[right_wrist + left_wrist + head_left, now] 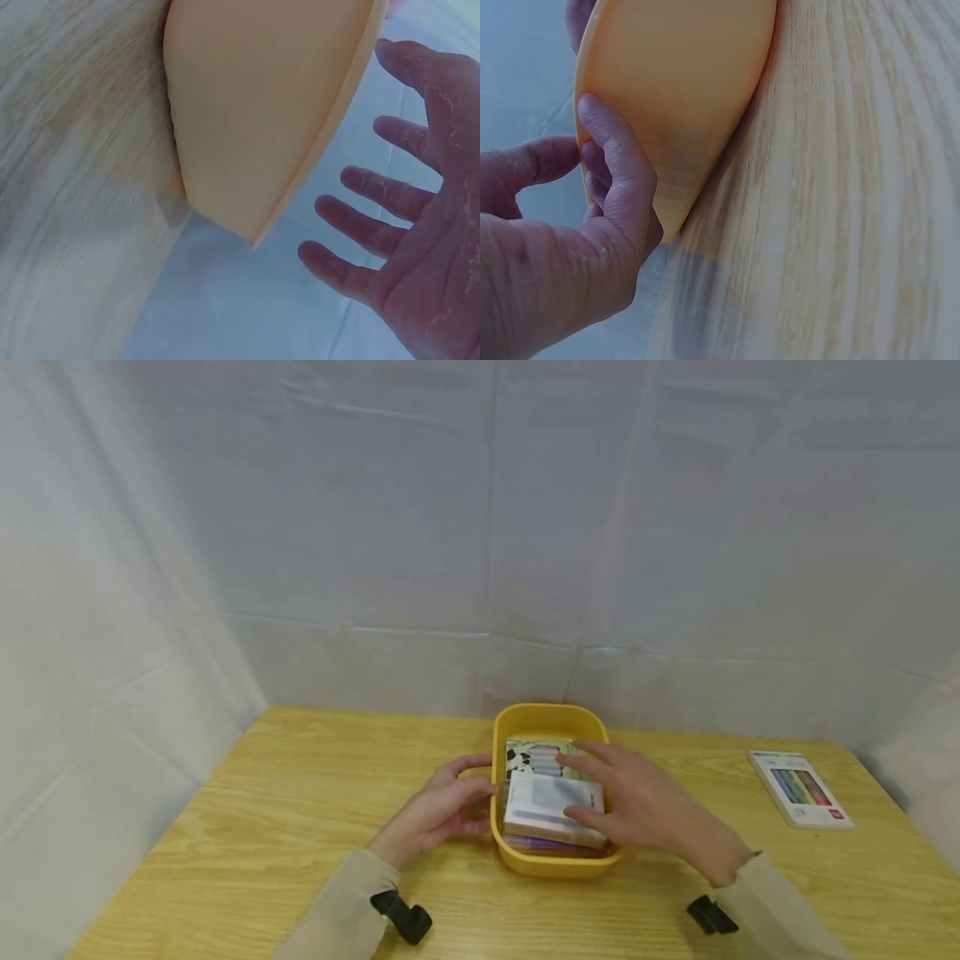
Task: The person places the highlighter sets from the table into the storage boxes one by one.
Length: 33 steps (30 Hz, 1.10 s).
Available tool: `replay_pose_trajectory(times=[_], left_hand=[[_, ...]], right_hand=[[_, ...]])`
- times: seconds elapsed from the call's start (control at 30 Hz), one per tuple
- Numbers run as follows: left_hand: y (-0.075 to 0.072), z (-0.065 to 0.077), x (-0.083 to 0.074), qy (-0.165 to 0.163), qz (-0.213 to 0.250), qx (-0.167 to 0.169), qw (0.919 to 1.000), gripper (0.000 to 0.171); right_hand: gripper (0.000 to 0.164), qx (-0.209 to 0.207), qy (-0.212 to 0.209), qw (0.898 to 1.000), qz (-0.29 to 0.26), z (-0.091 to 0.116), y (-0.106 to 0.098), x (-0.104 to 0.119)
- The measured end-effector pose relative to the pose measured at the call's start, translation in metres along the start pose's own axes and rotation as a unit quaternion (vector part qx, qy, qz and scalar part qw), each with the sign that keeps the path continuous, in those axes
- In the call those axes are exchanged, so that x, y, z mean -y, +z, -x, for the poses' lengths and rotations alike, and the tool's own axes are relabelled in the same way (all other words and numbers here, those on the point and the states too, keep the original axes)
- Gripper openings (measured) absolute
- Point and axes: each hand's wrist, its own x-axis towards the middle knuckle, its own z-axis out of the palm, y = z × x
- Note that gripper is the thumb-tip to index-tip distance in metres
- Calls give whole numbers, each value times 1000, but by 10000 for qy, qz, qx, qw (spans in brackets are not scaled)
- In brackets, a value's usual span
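Note:
A yellow plastic bin (566, 865) stands on the table, holding a white box (555, 806), a panda-printed pack (543, 758) and a purple-edged item (551, 846) lying beneath the white box. My left hand (450, 804) holds the bin's left side; in the left wrist view, its thumb (547, 160) meets the rim and bent fingers (622, 161) lie along the outer wall. Over the bin's right side is my right hand (645, 797), fingers spread above the boxes. In the right wrist view those fingers (367, 225) are apart and grip nothing.
To the right on the wooden table (300, 810) lies a flat white pack (802, 789) with a window showing coloured sticks. A pale cloth (420, 543) hangs behind the table, close to the bin's far end, and along the left side.

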Motion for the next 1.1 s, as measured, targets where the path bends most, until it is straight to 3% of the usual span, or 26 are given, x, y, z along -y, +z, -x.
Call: replay_pose_trajectory(times=[0.17, 0.47, 1.1], left_hand=[[-1, -2, 0, -48, 10, -15, 10000, 58], [0, -4, 1, -17, 73, -10, 10000, 57], [1, -5, 0, -40, -4, -10, 10000, 58]], right_hand=[[65, -435, 1, 9978, 509, 5, -2, -4], [59, -862, 400, 9901, 1032, 14, -6, -17], [62, -1023, 949, 9828, 1211, 40, -14, -50]])
